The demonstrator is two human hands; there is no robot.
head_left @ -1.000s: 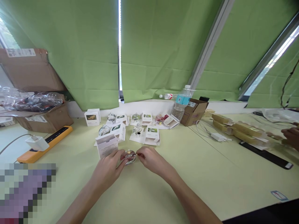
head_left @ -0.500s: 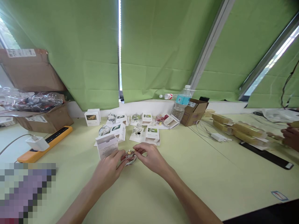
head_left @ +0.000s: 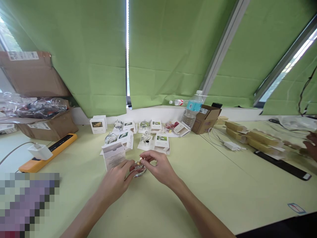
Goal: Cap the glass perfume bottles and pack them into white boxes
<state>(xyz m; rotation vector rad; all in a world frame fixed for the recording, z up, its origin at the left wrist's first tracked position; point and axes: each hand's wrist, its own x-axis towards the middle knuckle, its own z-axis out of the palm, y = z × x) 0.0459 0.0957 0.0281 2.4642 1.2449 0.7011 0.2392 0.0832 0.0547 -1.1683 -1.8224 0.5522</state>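
Observation:
A small round clear glass bottle (head_left: 140, 171) with reddish contents and a gold-coloured neck rests on the table in front of me. My left hand (head_left: 121, 175) grips its left side between thumb and fingers. At the top of the neck, my right hand (head_left: 157, 165) is pinched; a tiny light-coloured piece shows at its fingertips, too small to name. Just behind my left hand stands an open white carton (head_left: 113, 156). Farther back, several similar glass bottles (head_left: 146, 138) sit beside white picture boxes (head_left: 161, 141).
A cardboard box of clear plastic bottles (head_left: 49, 127) and an orange power strip (head_left: 61, 143) are at left. A water bottle (head_left: 193, 106) and small carton (head_left: 205, 120) stand behind. At right lie a white charger (head_left: 234, 145), yellowish packages (head_left: 262, 138), a black bar (head_left: 282, 165) and another person's hand (head_left: 311, 145).
My right hand's fingertips have moved slightly left and up, from beside the neck to its top. My left hand still holds the bottle, which has shifted a little right.

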